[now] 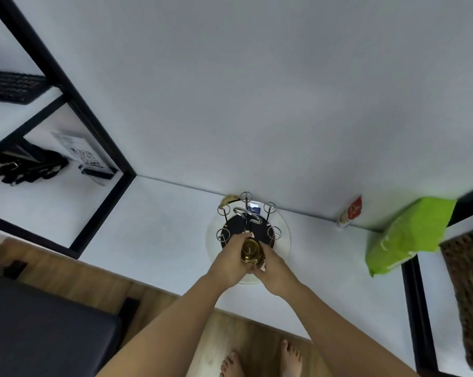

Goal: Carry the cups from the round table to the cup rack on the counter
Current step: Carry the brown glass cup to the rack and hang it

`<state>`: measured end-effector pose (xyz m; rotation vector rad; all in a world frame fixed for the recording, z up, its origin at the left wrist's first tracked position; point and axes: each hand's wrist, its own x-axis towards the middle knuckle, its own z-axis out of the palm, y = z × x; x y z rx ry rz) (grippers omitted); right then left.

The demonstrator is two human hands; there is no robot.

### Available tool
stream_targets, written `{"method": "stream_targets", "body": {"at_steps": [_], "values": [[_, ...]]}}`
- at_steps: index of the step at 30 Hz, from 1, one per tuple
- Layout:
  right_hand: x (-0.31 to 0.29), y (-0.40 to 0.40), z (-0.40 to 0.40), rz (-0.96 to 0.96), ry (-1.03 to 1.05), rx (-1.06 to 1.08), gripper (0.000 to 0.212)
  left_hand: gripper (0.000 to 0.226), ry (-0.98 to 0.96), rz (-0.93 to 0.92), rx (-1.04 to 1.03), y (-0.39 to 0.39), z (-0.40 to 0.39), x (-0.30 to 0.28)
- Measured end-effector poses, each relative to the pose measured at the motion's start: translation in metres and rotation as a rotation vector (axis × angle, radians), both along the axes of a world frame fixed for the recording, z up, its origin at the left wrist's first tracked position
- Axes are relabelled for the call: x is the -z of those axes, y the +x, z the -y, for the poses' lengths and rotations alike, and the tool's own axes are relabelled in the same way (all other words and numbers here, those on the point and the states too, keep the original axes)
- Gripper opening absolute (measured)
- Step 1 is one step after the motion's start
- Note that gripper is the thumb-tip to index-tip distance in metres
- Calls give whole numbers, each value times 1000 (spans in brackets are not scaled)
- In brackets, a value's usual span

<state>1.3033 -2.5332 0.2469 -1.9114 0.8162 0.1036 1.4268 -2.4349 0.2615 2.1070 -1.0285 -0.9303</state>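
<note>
Head view:
Cup (250,250): amber glass, held over the near edge of the cup rack (246,223).
Left hand (231,263): fingers curled round the cup's left side.
Right hand (275,268): grips the cup's right side.
Cup rack: wire posts with ring tips on a round white base, standing on the white counter (153,227) by the wall.
Green bag (409,235): on the counter, well to the right.

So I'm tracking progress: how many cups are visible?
1: an amber cup gripped by the left hand and right hand over the rack. Others may be hidden.
</note>
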Motion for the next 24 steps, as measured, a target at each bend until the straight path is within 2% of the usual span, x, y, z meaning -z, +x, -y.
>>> {"method": "stream_targets", "body": {"at_steps": [5,11,19,24], "values": [[4,2,2,-11,-5,28,65,88,-22,-13,-21,2,2,4],[10,-3,7,-56,-9,26,62,93,-11,-129,-67,7,-5,9],[7,-5,5,-74,-7,44,67,87,-16,-92,-99,1,-2,4],[1,-9,8,-81,-7,30,73,99,-14,-93,-85,-3,-1,-1]]}}
